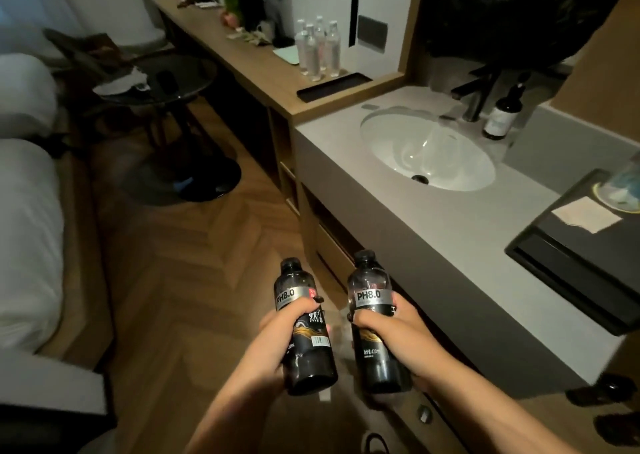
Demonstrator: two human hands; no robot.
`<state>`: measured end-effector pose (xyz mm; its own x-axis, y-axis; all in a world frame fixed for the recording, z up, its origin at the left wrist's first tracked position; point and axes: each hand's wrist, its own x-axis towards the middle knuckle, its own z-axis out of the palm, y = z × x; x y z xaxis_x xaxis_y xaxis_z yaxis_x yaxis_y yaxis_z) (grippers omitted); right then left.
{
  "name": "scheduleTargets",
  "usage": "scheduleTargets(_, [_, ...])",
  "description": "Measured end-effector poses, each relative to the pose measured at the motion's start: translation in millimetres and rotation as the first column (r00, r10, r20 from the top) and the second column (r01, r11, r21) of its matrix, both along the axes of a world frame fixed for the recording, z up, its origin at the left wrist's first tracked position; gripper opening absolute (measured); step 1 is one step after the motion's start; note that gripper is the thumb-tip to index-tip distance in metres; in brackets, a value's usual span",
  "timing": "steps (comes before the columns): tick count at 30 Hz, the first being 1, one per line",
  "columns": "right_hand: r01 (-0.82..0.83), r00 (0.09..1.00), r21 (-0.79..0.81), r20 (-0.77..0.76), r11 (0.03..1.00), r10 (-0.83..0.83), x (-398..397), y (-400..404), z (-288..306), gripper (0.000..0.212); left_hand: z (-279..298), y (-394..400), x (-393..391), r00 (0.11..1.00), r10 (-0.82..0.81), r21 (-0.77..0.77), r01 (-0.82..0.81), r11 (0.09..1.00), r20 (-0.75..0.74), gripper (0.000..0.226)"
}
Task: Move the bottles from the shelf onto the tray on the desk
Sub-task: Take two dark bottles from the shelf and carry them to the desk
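My left hand (273,336) grips a dark bottle (304,329) with a "PH8.0" label, held upright over the wooden floor. My right hand (394,329) grips a second dark "PH8.0" bottle (375,318), just right of the first and close to the vanity's front edge. A long black tray (334,86) lies on the wooden desk (242,55) ahead, at the desk's near end. Several clear water bottles (317,50) stand on the desk just behind the tray.
A grey vanity counter (433,232) with a white sink (427,150), black tap and pump bottle (502,114) runs along the right. Another black tray (568,246) with a card sits on it. A round glass table (156,79) and white bed (24,211) stand left.
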<state>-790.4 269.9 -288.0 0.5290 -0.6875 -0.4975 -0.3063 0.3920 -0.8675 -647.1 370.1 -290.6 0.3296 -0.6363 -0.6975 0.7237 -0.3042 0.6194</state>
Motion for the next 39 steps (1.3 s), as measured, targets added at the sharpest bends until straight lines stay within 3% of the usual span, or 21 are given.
scheduleTargets(11, [-0.144,0.989,0.100,0.050,0.984,0.140,151,-53,-12,0.034,-14,-25,133,0.996,0.012,0.069,-0.018,0.997,0.088,0.030])
scheduleTargets(21, [-0.165,0.984,0.099,0.084,0.981,0.157,299,-133,-4,0.023,0,-100,275,0.990,0.018,0.104,-0.033,0.994,0.139,0.030])
scheduleTargets(28, [-0.135,0.988,0.125,0.089,0.983,0.124,379,-190,7,0.032,1,-152,366,0.993,0.032,0.116,-0.044,0.992,0.110,0.034])
scheduleTargets(36, [-0.006,0.998,0.053,0.055,0.999,0.003,481,-273,16,0.039,-2,-242,482,0.992,-0.092,0.084,0.085,0.993,0.084,0.035])
scheduleTargets(39, [0.057,0.996,0.060,0.064,0.997,-0.061,525,-304,18,0.031,1,-279,530,0.986,-0.147,0.082,0.141,0.987,0.076,0.035])
